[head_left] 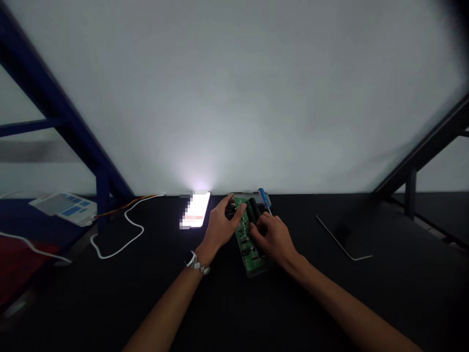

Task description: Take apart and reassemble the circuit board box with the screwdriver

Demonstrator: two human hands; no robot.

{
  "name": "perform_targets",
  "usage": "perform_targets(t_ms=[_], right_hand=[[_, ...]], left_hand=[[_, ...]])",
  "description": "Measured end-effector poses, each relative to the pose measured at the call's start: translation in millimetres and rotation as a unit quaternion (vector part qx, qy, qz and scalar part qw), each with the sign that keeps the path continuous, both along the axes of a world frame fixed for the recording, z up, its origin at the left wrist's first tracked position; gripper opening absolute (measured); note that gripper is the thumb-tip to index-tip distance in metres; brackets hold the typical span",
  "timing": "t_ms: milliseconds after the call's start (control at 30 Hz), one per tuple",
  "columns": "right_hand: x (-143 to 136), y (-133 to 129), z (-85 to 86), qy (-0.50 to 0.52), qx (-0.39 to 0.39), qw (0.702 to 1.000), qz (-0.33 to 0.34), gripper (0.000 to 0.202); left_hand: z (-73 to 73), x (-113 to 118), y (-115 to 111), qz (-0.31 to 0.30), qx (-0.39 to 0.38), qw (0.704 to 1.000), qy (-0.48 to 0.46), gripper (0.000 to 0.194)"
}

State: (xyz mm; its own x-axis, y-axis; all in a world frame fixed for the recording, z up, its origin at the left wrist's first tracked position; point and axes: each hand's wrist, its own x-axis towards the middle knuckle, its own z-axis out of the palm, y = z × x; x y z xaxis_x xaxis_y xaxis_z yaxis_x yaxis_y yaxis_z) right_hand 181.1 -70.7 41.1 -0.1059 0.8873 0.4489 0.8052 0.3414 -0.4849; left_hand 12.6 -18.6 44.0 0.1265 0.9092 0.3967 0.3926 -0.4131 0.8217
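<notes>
A green circuit board (254, 264) with dark components lies at a slant on the black table. My left hand (221, 222) is at its upper left edge, thumb over the face and fingers curled at the side. Over the board's right side, my right hand (274, 237) has its fingers curled together; what is between them is hidden. A screwdriver with a blue handle (263, 196) points up just beyond my right hand, its thin shaft running down behind the knuckles. Whether that hand touches it I cannot tell. A watch (191, 258) and a bracelet are on my left wrist.
A phone (197, 210) with a bright screen stands left of my hands. A white cable (136, 225) curls on the table (161, 298). To the right lies a bent metal rod (337, 241). Blue frame bars (69, 112) rise at left, before a pale wall (256, 98).
</notes>
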Motion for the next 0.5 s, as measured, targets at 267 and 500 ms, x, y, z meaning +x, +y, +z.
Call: perform_targets(t_ms=[267, 500], right_hand=[[4.2, -3.3, -2.6, 0.214, -0.051, 0.972, 0.077, 0.028], [10.7, -1.1, -1.1, 0.235, -0.027, 0.962, 0.134, 0.016]], left_hand=[[27.4, 3.4, -23.5, -0.259, -0.082, 0.961, -0.058, 0.037], [9.5, -4.8, -13.2, -0.317, -0.132, 0.937, -0.057, 0.072]])
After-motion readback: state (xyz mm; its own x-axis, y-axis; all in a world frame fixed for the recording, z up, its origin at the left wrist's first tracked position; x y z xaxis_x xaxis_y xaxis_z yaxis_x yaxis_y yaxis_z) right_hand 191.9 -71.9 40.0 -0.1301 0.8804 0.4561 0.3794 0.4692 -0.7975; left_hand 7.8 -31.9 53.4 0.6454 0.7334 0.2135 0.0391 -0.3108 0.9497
